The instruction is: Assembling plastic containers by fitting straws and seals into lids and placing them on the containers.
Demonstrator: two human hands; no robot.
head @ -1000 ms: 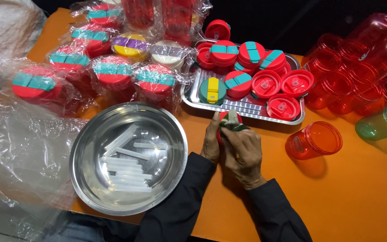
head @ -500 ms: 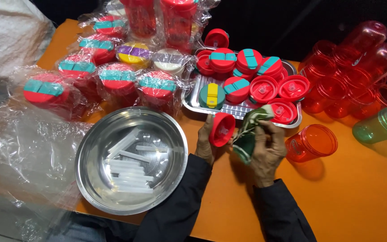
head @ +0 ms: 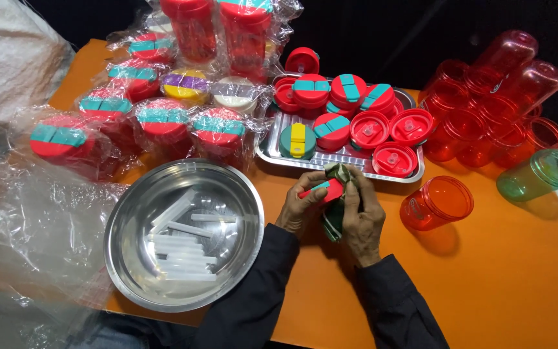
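Left hand [head: 299, 208] closed around a red lid [head: 323, 191]; right hand [head: 360, 216] closed on a green cloth [head: 335, 213] pressed against it, just before the tray [head: 340, 159] mid-surface

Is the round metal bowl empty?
No, the metal bowl holds a loose pile of white plastic straws lying across its bottom.

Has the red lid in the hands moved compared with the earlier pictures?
Yes. The red lid now lies nearly flat between both hands, just below the metal tray; half a second ago it stood tilted, further left of the tray's corner.
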